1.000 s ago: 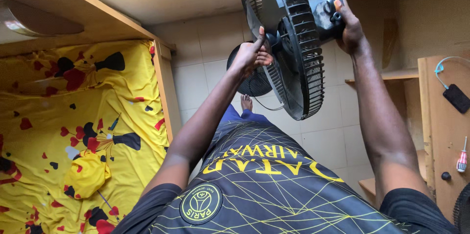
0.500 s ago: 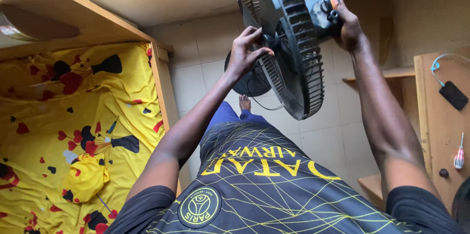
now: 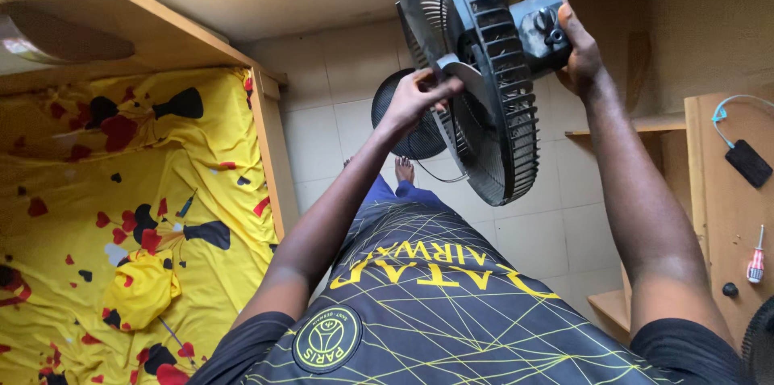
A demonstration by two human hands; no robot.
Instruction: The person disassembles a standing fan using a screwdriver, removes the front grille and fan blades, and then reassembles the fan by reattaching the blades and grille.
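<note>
Head view: the left hand (image 3: 415, 99) has slid from the grille's rim to the fan blade (image 3: 455, 79), fingers now pinching its edge, while the right hand (image 3: 576, 42) stays clamped round the motor housing (image 3: 538, 30), holding the fan (image 3: 476, 70) up at chest height; no packages or signs, only a red-handled screwdriver (image 3: 755, 256) on the bench (image 3: 717, 199)

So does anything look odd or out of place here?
Yes: the fan head is off any stand, held up in the air. The right hand grips its motor housing; the left hand touches the blades, with no front grille visible.
</note>
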